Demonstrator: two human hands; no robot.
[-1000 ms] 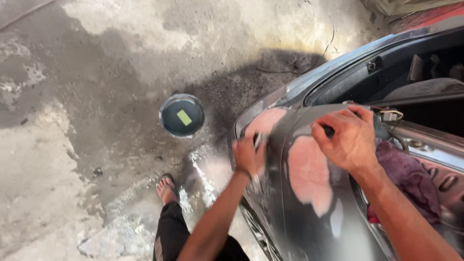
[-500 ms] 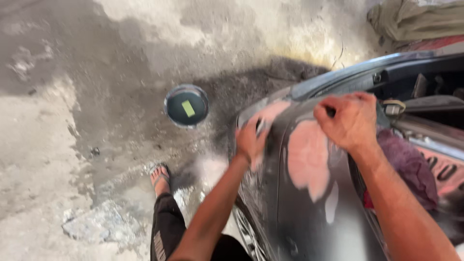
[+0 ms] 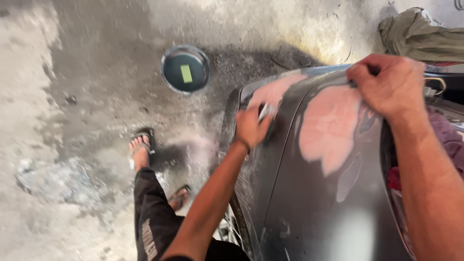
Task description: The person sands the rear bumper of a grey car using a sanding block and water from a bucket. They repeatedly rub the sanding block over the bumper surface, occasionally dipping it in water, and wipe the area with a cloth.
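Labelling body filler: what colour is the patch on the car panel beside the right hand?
Pale pink patch on the dark grey car panel, clearest in the head view.

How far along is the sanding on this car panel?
Looks done: pink filler patches already cover much of the dark car panel. In hand: the left hand presses a small pad, blurred, against the filler near the panel's front edge, while the right hand grips the upper edge. Left: the filler is unpainted. A water bowl sits on the ground.
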